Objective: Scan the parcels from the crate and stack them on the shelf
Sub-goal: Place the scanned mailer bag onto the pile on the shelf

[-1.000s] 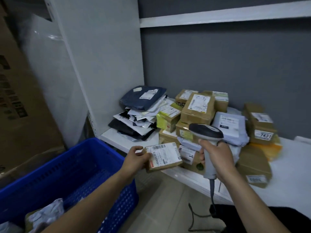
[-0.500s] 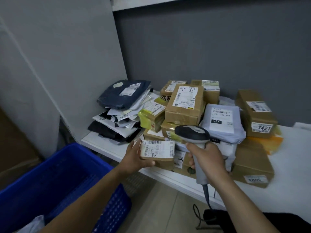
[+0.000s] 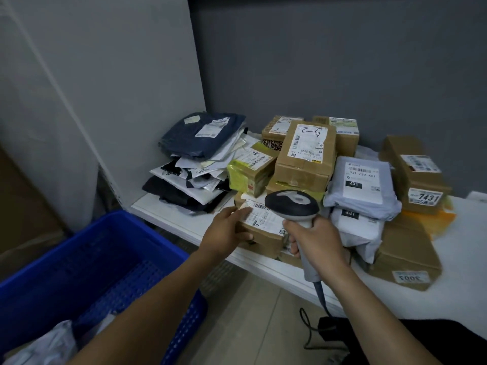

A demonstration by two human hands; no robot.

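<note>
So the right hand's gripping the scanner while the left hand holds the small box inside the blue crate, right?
Not the crate: in the head view the left hand holds the small box at the front of the white shelf, against the parcel pile. The right hand does grip the scanner.

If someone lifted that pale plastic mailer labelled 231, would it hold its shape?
Probably not: the pale mailer looks soft and wrinkled, sagging over the bag beneath, so it would likely flop. Its smooth plastic may slip when gripped.
</note>
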